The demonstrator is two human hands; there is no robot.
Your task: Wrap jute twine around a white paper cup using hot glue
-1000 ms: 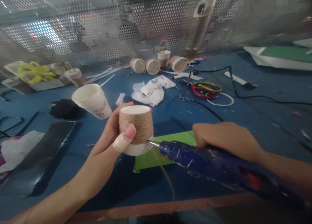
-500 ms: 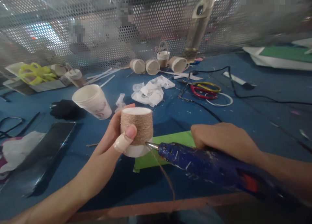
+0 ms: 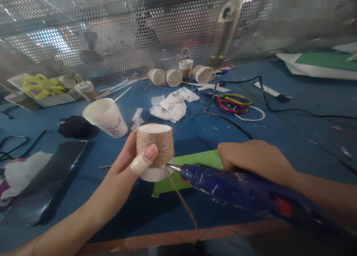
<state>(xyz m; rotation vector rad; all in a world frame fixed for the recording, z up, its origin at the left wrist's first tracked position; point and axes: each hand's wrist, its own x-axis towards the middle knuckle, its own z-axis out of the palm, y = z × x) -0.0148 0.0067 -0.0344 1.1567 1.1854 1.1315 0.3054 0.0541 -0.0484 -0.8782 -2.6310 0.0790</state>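
My left hand [image 3: 125, 167] is closed around an upside-down paper cup [image 3: 155, 144] wound with brown twine. Its thumb, with a tape or bandage around it, presses on the twine. A white band of the cup shows bare below the winding. From there a loose strand of twine [image 3: 182, 200] hangs down past the table's front edge. My right hand [image 3: 256, 159] grips a blue hot glue gun [image 3: 231, 189], whose metal nozzle meets the cup at the lower edge of the twine. The gun hides some of the right fingers.
Beneath the cup lies a green sheet [image 3: 195, 161]. A stack of white paper cups [image 3: 107, 118] stands at left, near a black pouch [image 3: 44, 181]. Crumpled white lace [image 3: 174, 105], scissors [image 3: 234, 103] and a black cord [image 3: 264, 92] lie beyond. Several twine-wrapped cups [image 3: 174, 77] line the perforated screen.
The cup has shifted and turned very slightly in my left hand, and the hanging twine swings a little left. The glue gun nozzle stays at the twine's lower edge.
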